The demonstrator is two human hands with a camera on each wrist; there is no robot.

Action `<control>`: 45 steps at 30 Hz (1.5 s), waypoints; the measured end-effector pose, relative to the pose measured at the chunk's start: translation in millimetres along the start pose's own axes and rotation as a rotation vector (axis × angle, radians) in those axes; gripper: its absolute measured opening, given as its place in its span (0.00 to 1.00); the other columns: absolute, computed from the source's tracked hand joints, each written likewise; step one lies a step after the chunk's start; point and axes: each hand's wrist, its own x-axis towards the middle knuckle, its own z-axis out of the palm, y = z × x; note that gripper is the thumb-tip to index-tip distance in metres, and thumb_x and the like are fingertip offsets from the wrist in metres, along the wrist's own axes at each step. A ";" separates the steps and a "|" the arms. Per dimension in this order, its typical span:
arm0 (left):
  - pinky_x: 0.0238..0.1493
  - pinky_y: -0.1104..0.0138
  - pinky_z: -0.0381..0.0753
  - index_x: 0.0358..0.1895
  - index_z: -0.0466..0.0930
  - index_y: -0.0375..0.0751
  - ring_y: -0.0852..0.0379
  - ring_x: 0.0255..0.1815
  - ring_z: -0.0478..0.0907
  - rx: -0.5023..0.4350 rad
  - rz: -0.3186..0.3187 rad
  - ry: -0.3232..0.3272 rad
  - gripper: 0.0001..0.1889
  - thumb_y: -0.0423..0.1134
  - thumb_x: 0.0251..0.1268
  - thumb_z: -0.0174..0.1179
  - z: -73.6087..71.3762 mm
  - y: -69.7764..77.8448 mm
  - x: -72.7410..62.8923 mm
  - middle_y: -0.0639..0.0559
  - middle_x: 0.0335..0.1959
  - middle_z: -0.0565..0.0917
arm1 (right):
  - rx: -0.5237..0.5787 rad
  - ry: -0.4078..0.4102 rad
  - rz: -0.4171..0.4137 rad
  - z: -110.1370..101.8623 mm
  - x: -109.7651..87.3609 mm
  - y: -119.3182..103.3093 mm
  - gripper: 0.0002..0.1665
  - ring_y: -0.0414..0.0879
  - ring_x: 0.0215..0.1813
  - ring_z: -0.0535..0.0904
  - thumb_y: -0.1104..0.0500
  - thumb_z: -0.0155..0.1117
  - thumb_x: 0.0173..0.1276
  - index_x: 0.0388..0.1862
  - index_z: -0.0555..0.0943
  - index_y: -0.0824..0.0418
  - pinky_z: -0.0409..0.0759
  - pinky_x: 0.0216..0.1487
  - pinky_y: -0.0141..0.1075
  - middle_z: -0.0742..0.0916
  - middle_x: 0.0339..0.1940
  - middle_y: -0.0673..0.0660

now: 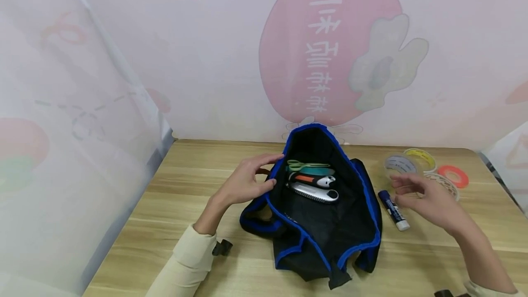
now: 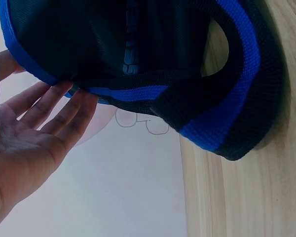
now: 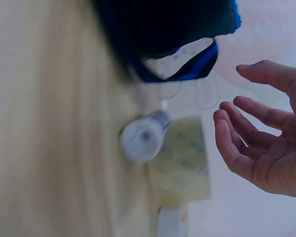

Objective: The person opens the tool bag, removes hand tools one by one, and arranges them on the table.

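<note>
A black tool bag (image 1: 326, 228) with blue trim lies gaping on the wooden table. My left hand (image 1: 249, 180) touches its left rim, thumb and forefinger apart, and the left wrist view shows that hand's fingers (image 2: 61, 111) fairly straight at the blue edge. Inside the bag are a silver utility knife (image 1: 312, 193), an orange-and-black cutter (image 1: 309, 179) and green-handled scissors (image 1: 307, 166). My right hand (image 1: 433, 200) hovers with loosely bent fingers, nothing in it, beside a dark blue glue stick (image 1: 393, 211) with a white end. In the right wrist view the glue stick (image 3: 143, 138) looks blurred.
Behind the right hand, several tape rolls lie together: a clear roll (image 1: 401, 164), a yellow-rimmed roll (image 1: 425, 157), an orange roll (image 1: 453, 176) and a white-rimmed roll (image 1: 445, 182). A printed cloth (image 1: 222, 68) hangs along the table's back edge.
</note>
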 end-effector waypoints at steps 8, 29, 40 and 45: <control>0.65 0.50 0.88 0.78 0.74 0.40 0.43 0.74 0.79 -0.002 -0.009 -0.009 0.34 0.30 0.68 0.66 1.6 -0.9 1.1 0.43 0.77 0.78 | 0.061 0.066 -0.078 1.7 12.9 -35.8 0.31 0.23 0.53 0.80 0.55 0.70 0.77 0.74 0.77 0.63 0.87 0.48 0.24 0.86 0.66 0.66; 0.66 0.50 0.88 0.78 0.73 0.40 0.42 0.73 0.79 -0.007 -0.009 0.007 0.34 0.28 0.68 0.65 -2.2 -3.7 -0.7 0.42 0.77 0.78 | -0.029 0.015 -0.340 32.4 58.4 -113.1 0.33 0.58 0.63 0.86 0.58 0.78 0.69 0.71 0.80 0.62 0.91 0.59 0.48 0.88 0.63 0.61; 0.65 0.50 0.89 0.78 0.73 0.40 0.42 0.73 0.79 -0.021 -0.007 0.006 0.34 0.28 0.68 0.65 -3.6 -4.6 -2.1 0.42 0.77 0.78 | -0.078 -0.122 -0.377 58.5 76.7 -120.9 0.33 0.60 0.65 0.85 0.59 0.76 0.70 0.72 0.80 0.64 0.89 0.63 0.55 0.87 0.66 0.64; 0.65 0.50 0.88 0.78 0.73 0.40 0.42 0.73 0.79 -0.021 -0.004 0.005 0.33 0.29 0.68 0.65 -4.7 -5.7 -0.8 0.42 0.77 0.78 | -0.107 -0.146 -0.393 71.2 85.5 -117.5 0.32 0.61 0.62 0.86 0.58 0.75 0.70 0.71 0.80 0.65 0.88 0.61 0.58 0.87 0.65 0.65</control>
